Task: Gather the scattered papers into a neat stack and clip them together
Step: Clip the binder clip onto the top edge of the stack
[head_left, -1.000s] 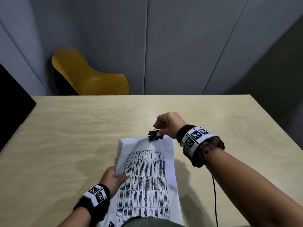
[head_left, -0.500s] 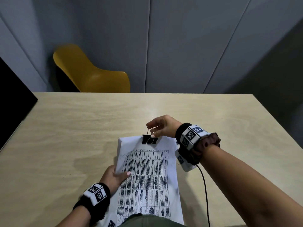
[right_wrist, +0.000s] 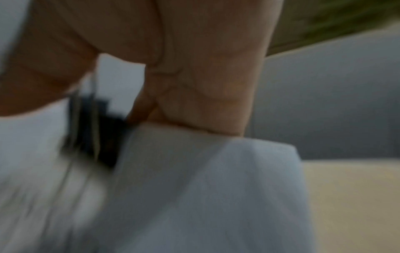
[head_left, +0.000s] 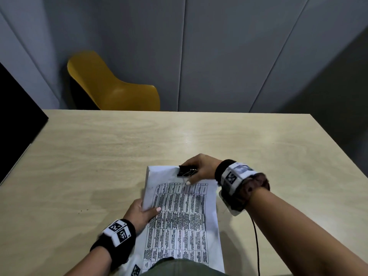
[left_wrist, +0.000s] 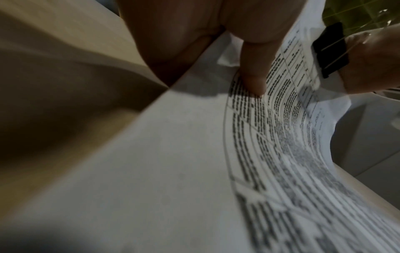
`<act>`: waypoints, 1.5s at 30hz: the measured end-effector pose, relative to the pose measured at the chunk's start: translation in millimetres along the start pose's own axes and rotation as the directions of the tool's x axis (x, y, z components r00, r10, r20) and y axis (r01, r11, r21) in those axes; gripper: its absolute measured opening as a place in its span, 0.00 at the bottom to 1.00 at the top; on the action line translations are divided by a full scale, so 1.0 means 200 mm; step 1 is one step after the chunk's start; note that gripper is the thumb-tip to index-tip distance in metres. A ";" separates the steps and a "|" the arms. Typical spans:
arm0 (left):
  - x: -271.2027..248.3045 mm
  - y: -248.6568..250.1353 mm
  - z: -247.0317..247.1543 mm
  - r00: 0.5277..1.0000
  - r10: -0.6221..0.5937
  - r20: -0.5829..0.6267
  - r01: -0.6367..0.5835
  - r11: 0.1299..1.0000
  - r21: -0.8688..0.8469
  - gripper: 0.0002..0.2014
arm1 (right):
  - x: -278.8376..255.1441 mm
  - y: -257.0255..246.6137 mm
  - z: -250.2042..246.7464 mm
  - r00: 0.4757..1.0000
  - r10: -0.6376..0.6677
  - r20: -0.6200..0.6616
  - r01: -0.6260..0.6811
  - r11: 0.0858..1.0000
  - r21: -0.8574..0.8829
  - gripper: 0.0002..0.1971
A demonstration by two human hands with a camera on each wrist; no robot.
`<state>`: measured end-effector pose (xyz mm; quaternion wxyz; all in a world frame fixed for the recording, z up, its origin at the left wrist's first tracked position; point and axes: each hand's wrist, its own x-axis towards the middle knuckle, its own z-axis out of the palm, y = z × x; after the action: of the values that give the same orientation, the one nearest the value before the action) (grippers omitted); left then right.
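Note:
A stack of white papers [head_left: 180, 220] with a printed table on top lies lengthwise on the table's near side. My left hand [head_left: 139, 213] holds its left edge, thumb [left_wrist: 253, 82] on top and fingers underneath. A black binder clip [head_left: 186, 171] sits on the stack's far edge, right of centre. My right hand [head_left: 201, 168] covers the clip from the right and pinches it, with the thumb tip on the top sheet. The left wrist view shows the clip [left_wrist: 330, 51] biting the paper edge. The right wrist view is blurred; clip [right_wrist: 93, 135] and paper [right_wrist: 194, 188] show under the fingers.
The light wooden table [head_left: 99, 156] stretches ahead and to both sides of the stack. A yellow chair [head_left: 111, 88] stands behind its far edge, against grey wall panels. A black panel [head_left: 16, 108] borders the left side. A thin black cable [head_left: 256, 246] hangs from my right wrist.
The clip's wire handles stood upright in my right fingers before; now the hand has dropped lower over the clip and the handles lie flatter. My left hand keeps its hold.

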<state>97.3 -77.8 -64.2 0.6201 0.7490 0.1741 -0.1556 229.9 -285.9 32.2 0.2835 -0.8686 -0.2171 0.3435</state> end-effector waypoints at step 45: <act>0.26 0.11 -0.13 0.983 -0.047 -0.179 0.070 0.990 0.124 0.30 | 0.01 0.24 0.44 0.767 0.389 -0.510 -0.291 0.920 0.264 0.22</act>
<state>155.0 -52.3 -63.7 0.5474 0.7931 0.2396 -0.1180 176.9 -289.6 -53.0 0.3398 -0.9276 0.0656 0.1407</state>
